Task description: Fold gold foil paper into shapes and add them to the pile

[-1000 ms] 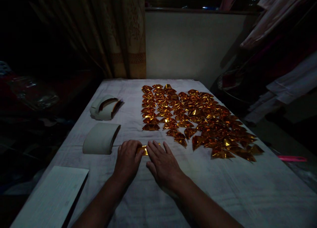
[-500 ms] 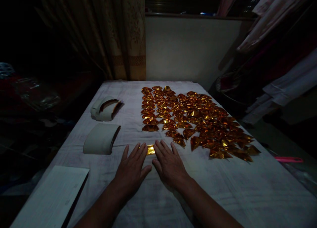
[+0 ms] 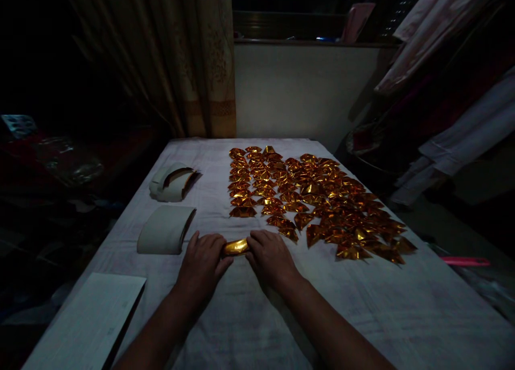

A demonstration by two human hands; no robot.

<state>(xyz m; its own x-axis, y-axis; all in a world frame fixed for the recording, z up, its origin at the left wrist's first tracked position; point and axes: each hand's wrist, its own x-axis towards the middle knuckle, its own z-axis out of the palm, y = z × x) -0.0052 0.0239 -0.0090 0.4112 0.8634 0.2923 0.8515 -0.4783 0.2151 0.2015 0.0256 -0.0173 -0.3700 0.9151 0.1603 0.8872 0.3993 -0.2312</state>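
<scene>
A small strip of shiny gold foil paper (image 3: 236,246), rolled or folded into a rounded band, lies between my hands just above the cloth. My left hand (image 3: 204,258) grips its left end with curled fingers, the thumb on the near side. At the other end my right hand (image 3: 270,254) pinches it the same way. Only the middle of the strip shows; my fingers cover both ends. Beyond my hands lie many folded gold foil pieces (image 3: 242,212), in rows on the left and heaped more loosely to the right.
A pale cloth covers the table (image 3: 249,327). To the left lie a curved stack of pale paper (image 3: 166,230), another curved stack (image 3: 177,185) behind it and a flat white board (image 3: 90,316). A curtain (image 3: 201,64) hangs behind; hanging clothes (image 3: 466,128) are at the right.
My fingers, flat and stretched over the foil strip before, have curled round its ends. The strip has changed from flat to a rounded band. The camera view has tilted slightly upward.
</scene>
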